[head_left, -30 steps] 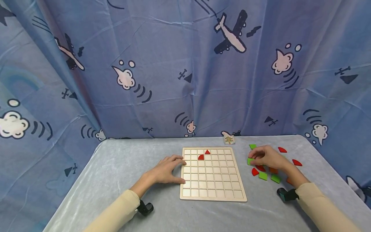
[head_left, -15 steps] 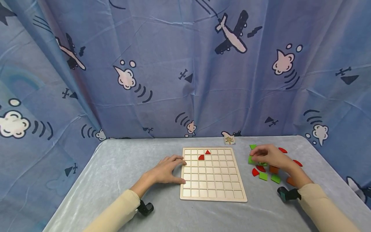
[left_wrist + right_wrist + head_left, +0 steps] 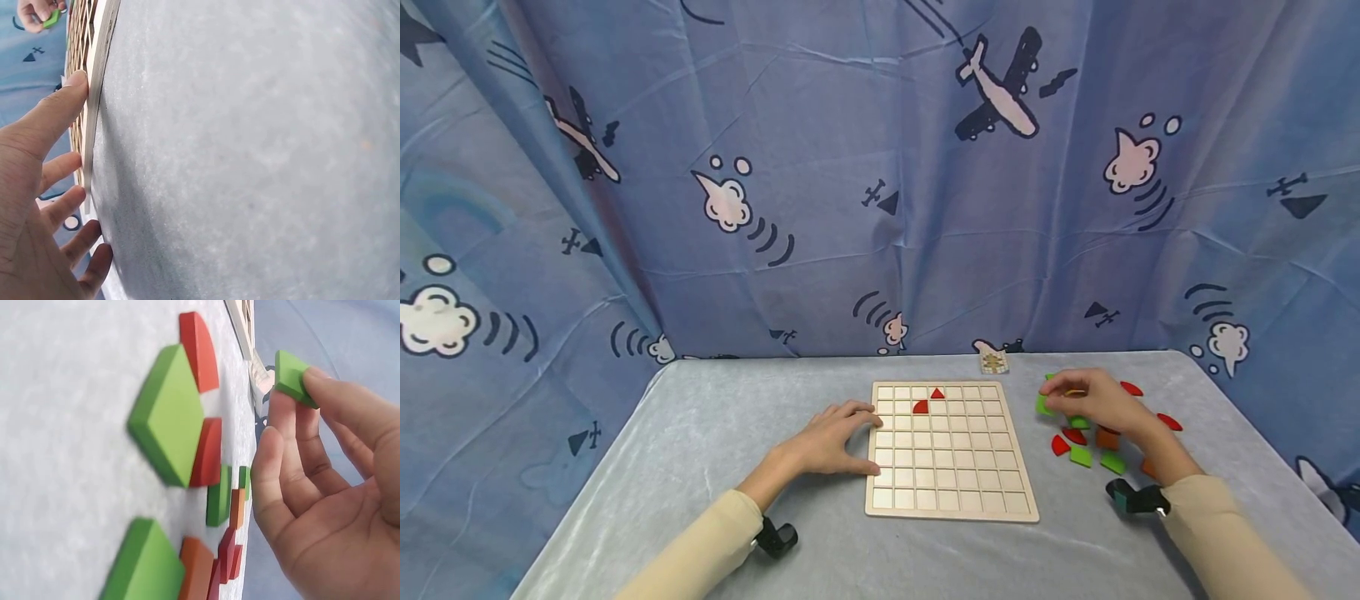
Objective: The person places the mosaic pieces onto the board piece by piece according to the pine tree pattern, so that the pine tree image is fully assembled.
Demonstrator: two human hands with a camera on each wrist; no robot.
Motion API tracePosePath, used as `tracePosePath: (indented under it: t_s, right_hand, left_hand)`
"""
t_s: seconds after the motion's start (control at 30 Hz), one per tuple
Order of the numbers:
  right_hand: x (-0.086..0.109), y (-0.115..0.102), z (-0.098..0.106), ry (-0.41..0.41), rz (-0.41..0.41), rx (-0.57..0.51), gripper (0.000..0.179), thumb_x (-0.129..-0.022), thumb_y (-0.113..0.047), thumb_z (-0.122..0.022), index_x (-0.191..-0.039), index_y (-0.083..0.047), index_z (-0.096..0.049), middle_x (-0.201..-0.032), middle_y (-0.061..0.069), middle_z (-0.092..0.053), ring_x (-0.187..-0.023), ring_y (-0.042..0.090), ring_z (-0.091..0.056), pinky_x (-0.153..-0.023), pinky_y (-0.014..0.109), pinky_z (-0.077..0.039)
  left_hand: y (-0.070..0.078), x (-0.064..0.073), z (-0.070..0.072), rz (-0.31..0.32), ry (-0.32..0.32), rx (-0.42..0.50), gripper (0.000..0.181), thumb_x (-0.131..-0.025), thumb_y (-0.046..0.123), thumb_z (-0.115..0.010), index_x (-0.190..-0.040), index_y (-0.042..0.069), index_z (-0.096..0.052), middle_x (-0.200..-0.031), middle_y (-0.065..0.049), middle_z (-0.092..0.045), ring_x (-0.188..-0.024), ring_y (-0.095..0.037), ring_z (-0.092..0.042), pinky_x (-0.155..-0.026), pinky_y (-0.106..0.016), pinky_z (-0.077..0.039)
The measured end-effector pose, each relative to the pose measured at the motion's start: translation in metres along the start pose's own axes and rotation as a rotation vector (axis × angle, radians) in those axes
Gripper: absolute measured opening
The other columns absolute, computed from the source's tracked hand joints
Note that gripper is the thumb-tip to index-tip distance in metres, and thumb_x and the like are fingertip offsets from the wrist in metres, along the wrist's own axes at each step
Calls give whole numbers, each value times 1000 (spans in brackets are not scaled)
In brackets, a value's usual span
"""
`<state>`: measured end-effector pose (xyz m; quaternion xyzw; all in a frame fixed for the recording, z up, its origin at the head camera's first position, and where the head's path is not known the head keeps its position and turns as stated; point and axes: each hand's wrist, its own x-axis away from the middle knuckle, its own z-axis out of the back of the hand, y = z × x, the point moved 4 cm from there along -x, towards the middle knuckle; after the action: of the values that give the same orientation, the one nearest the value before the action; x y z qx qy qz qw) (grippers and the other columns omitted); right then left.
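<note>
- Head view: board (image 3: 951, 458) lies flat on the gray cloth (image 3: 730, 417), far edge nearer the table's back edge and curtain (image 3: 820, 250) than its left edge is to the table's left side.
- Room: wide cloth left of board, forearm crossing it; narrow cloth strip right of board, then loose pieces; more cloth on the near side.
- Loose pieces right of board: green tile (image 3: 1080, 456), red wedge (image 3: 1060, 445), orange block (image 3: 1107, 438), others beside them. Two more red ones farther out, past the right hand (image 3: 1097, 404).
- On board: red triangle (image 3: 937, 393) in the far row, middle column; red quarter-round (image 3: 921, 407) one row nearer, one column left.
- Right grip: pinched, thumb against fingers on a green square piece (image 3: 294, 378), gap only as wide as the piece. Held clear of the cloth, right of board by its far corner, not touching it.
- Left grip: left hand (image 3: 831, 442) spread wide, thumb on board's left rim, index fingertip over the same edge; holding nothing.
- Markings: small card (image 3: 994, 362) behind board's far right corner has a printed pattern, too small to read. Curtain print is planes and clouds.
</note>
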<state>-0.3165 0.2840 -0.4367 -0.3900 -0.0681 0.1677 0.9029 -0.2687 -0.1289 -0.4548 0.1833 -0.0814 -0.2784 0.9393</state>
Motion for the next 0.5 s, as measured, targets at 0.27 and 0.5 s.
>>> tracePosePath:
  t_s: [0.27,0.5]
  right_hand:
    - [-5,-5,-7,0,-29,-49,32,-90,-32,-72,-112,-9,-70,-114,14,-68,-90,16,-63,-72,29,-56]
    - [-11,-10,-16,-19,-17,-147,34,-89,-29,-73,-113,-5,-69,-116,18,-68,-92,12,-67,-77,31,-59]
  left_hand:
    - [1,0,0,6,-4,7,68,-81,58,-74,-138,27,-53,-154,-1,-41,-140,-31,-40,-109,-62,-35]
    - [1,0,1,6,-3,1,67,-81,57,-74,-137,27,-54,-155,-1,-40,-140,-32,-39,-109,-63,-34]
